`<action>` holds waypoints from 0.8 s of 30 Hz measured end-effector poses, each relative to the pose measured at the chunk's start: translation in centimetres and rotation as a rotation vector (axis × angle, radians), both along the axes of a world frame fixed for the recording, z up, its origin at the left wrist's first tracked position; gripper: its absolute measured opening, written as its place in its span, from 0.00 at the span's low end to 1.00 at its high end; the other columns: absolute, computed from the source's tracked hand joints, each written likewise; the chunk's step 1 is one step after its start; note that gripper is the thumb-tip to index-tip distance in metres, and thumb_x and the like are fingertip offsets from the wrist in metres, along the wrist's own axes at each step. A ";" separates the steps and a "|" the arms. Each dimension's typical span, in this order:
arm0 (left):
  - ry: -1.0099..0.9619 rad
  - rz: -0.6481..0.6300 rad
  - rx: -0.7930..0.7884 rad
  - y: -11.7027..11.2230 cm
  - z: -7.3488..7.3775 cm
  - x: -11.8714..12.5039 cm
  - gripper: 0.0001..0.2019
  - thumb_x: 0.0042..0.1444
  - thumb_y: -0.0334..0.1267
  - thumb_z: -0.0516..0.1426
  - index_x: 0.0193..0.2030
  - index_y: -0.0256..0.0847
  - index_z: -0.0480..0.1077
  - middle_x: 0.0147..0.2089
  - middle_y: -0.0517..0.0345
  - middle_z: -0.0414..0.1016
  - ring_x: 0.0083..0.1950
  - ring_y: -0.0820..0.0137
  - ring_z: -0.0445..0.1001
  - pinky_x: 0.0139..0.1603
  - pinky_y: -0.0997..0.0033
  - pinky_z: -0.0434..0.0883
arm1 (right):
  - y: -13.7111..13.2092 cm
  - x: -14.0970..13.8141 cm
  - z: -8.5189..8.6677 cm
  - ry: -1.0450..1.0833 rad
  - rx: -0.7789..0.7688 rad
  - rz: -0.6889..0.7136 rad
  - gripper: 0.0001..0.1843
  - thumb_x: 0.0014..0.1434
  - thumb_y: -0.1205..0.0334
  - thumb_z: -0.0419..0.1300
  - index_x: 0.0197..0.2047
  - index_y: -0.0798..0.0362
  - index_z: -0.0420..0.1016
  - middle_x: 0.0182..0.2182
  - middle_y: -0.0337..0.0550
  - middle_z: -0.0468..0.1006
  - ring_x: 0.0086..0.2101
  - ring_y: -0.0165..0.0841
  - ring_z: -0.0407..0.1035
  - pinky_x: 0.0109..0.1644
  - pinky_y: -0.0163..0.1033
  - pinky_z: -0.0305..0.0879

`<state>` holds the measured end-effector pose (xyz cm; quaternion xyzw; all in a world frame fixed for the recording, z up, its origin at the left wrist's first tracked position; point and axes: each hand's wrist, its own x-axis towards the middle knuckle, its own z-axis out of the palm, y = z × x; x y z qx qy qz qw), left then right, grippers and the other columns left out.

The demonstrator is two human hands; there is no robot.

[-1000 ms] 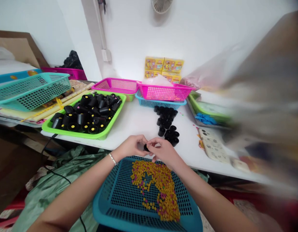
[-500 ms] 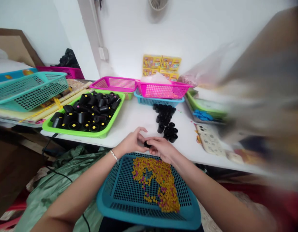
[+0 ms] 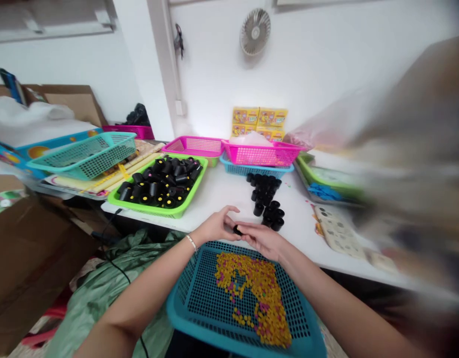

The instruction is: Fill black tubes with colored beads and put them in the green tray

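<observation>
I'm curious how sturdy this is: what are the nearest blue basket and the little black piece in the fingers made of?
Blue basket: likely moulded plastic, slightly glossy, with a regular grid mesh. Small black piece, pinched between left hand and right hand: probably plastic, smooth, dark; too small to confirm.

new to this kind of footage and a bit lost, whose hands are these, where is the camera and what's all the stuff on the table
There is no machine here: these are a person's two bare hands, filmed by a camera worn on the head, looking forward and down. That is why the arms come in from the bottom edge. The left hand and right hand meet and together pinch a small black cap. Below them sits a blue basket holding a heap of little yellow pellets. On the white table stand a cluster of black caps, a green tray full of more, and pink baskets behind. The big blur on the right is too smeared to identify.
</observation>
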<state>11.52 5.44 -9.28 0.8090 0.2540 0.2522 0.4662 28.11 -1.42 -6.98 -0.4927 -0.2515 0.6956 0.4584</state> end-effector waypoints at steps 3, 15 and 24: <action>0.041 0.059 0.156 -2.0 2.5 -1.2 0.24 0.47 0.35 0.63 0.52 0.40 0.64 0.38 0.56 0.78 0.39 0.69 0.75 0.44 0.69 0.70 | -2.1 0.4 -0.1 0.088 0.087 0.011 0.15 0.55 0.64 0.64 0.46 0.54 0.75 0.33 0.40 0.76 0.29 0.23 0.70 0.36 0.26 0.70; 0.678 0.991 0.462 6.9 17.1 -19.3 0.20 0.52 0.48 0.53 0.47 0.43 0.75 0.41 0.57 0.79 0.42 0.62 0.75 0.47 0.70 0.67 | -10.7 0.8 -5.6 -0.885 0.244 0.760 0.15 0.56 0.57 0.56 0.44 0.51 0.78 0.39 0.45 0.80 0.38 0.36 0.72 0.41 0.37 0.64; 0.634 0.961 0.620 7.2 16.8 -16.4 0.24 0.62 0.46 0.41 0.53 0.37 0.69 0.54 0.46 0.72 0.56 0.57 0.68 0.57 0.60 0.62 | -11.0 -0.2 -8.0 -1.170 0.257 0.804 0.29 0.41 0.69 0.60 0.50 0.47 0.75 0.50 0.49 0.74 0.48 0.46 0.69 0.51 0.43 0.62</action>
